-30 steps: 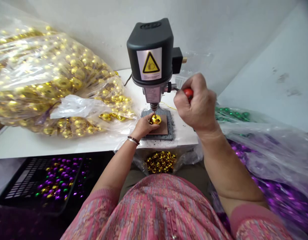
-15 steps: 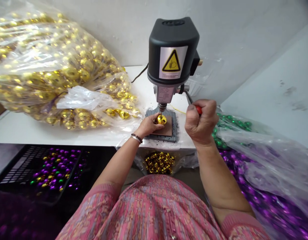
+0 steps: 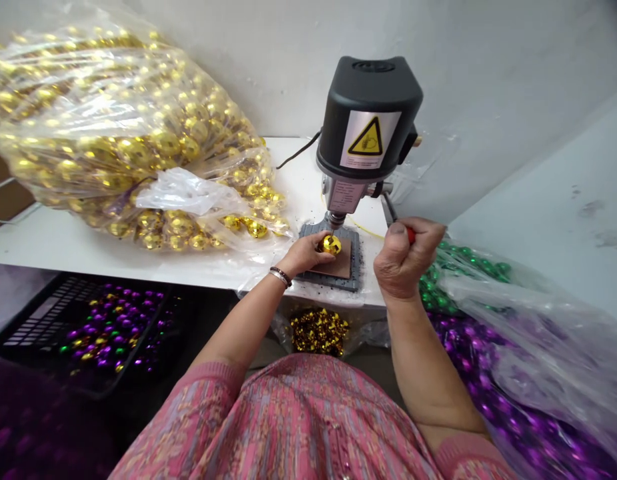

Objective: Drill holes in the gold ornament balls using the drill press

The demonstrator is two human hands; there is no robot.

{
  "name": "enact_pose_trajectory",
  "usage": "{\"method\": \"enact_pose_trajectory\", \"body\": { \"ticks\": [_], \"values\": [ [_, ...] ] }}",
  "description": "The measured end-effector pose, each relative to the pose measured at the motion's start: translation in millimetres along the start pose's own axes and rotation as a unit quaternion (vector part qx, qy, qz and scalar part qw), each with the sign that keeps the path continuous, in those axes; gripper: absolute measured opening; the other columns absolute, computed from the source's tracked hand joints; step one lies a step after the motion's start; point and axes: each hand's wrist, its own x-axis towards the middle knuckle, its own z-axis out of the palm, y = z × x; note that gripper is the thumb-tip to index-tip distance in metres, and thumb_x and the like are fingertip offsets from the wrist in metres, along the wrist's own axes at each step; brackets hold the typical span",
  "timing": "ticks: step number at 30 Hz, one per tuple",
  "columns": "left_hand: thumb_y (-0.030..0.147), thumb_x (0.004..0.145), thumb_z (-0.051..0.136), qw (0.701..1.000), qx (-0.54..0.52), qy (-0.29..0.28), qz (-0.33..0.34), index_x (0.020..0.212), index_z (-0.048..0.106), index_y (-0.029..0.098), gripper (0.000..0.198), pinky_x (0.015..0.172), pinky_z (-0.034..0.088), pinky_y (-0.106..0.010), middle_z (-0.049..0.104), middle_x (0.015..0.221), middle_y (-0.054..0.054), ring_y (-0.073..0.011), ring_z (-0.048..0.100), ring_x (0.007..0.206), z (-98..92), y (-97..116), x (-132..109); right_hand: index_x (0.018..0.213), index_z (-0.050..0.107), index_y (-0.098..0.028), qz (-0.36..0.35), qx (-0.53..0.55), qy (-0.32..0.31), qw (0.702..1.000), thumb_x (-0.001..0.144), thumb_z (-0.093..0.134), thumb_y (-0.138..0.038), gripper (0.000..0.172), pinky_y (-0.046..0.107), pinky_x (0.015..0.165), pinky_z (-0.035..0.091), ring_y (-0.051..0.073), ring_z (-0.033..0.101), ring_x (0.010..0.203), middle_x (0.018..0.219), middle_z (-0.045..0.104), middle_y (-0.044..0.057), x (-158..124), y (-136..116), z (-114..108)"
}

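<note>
A small drill press (image 3: 371, 120) with a black motor housing and a warning label stands on the white table. Between thumb and fingers, my left hand (image 3: 311, 255) holds a shiny gold ball (image 3: 331, 245) on a brown pad (image 3: 341, 261) over the grey base (image 3: 354, 280). The drill's chuck (image 3: 335, 219) is right above the ball, with the bit at its top. My right hand (image 3: 408, 257) is wrapped round the red-tipped lever (image 3: 411, 235) at the drill's right side.
A large clear bag of gold balls (image 3: 138, 133) covers the table's left. Below the front edge, an open bag holds gold balls (image 3: 319, 331). A black crate (image 3: 53, 320) with mixed balls sits lower left. Bags of green balls (image 3: 438, 287) and purple balls (image 3: 508, 387) lie right.
The view has shifted and tilted slightly, so the drill appears further right and lower. My left hand still holds the gold ball, and my right hand is still on the lever.
</note>
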Motion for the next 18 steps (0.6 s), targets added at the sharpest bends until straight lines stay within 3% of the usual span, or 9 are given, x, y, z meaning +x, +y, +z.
{"method": "enact_pose_trajectory", "body": {
  "ticks": [5,13,16,18],
  "values": [
    [0.029,0.072,0.083,1.000,-0.011,-0.005,0.009,0.142,0.062,0.020,0.074,0.096,0.055,-0.036,0.076,0.110,-0.005,-0.0235,0.071,0.099,1.3,-4,2,0.089,0.051,-0.021,-0.054,0.018,0.016,0.998,0.096,0.045,-0.031,0.013,0.028,0.062,0.045,0.012,0.053,0.065,0.074,0.053,0.001,2,-2,1],
    [0.023,0.071,0.081,0.999,-0.032,0.017,0.014,0.143,0.059,0.020,0.075,0.102,0.054,-0.037,0.074,0.123,-0.006,-0.0253,0.070,0.111,7.1,-1,-8,0.078,0.035,-0.023,0.083,-0.009,-0.050,0.995,0.099,0.036,-0.035,0.023,0.027,0.074,0.045,0.010,0.048,0.070,0.072,0.046,-0.002,96,-27,8],
    [0.018,0.068,0.082,0.999,0.009,0.016,0.044,0.145,0.057,0.017,0.081,0.109,0.050,-0.042,0.070,0.134,-0.011,-0.0289,0.066,0.122,5.1,0,-24,0.079,0.033,-0.024,0.088,-0.011,-0.059,0.994,0.098,0.038,-0.034,0.022,0.027,0.073,0.042,0.009,0.044,0.068,0.071,0.042,-0.003,102,-29,9],
    [0.019,0.063,0.087,0.994,0.039,0.000,0.099,0.143,0.058,0.019,0.084,0.113,0.047,-0.046,0.066,0.140,-0.013,-0.0310,0.062,0.128,-0.8,-2,-40,0.079,0.032,-0.024,0.086,-0.004,-0.046,0.995,0.097,0.038,-0.034,0.021,0.027,0.071,0.039,0.008,0.040,0.065,0.070,0.038,-0.004,97,-29,8]
  ]
}}
